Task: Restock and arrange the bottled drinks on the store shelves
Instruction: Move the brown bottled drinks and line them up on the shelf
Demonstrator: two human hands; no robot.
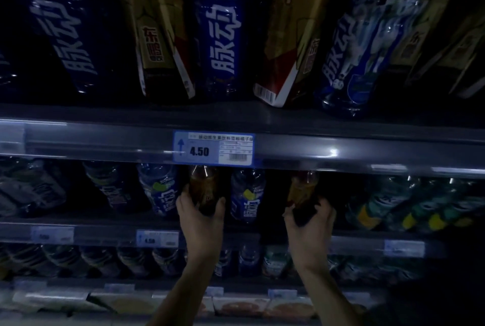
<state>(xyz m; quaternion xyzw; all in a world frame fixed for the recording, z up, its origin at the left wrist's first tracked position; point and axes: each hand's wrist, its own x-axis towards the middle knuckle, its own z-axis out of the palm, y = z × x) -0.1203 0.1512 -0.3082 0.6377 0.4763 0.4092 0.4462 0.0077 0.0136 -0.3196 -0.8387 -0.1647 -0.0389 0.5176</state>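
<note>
Flanking blue bottle, hands' amber bottles

Taking the blue price tag marked 4.50 as the landmark: above it, on the top shelf, stand three blue-labelled bottles and at least three gold-labelled bottles, set alternately; more gold ones at the far right are too dark to count. Just below the tag, two hands are up, the left hand and the right hand, each gripping one amber bottle, two in all. On that same shelf below the tag, three blue-labelled bottles show clearly. Further below the tag, three smaller price tags sit on the next rail. The lowest rows blur beyond counting.
</note>
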